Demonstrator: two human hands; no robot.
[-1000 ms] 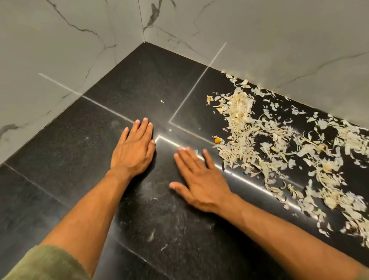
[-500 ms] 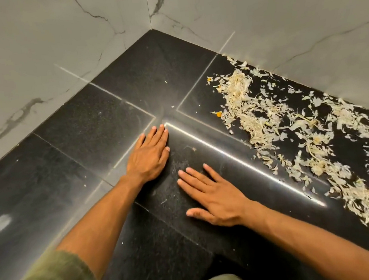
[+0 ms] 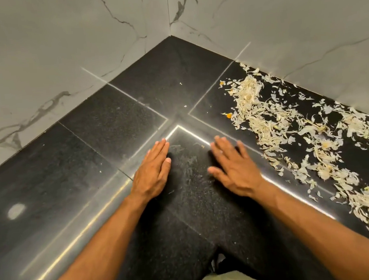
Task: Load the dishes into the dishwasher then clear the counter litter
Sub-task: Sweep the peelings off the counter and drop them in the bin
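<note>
Close to us, our left hand [image 3: 152, 171] and right hand [image 3: 233, 166] lie flat with straight fingers on the black counter [image 3: 101, 135], and farther right the peel scraps [image 3: 297, 141] could scatter if we sweep fast.

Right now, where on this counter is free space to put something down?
Free: the dark counter left of the left hand, up to the wall corner. Crowded: the right strip, where peel scraps lie beside the right hand.
</note>
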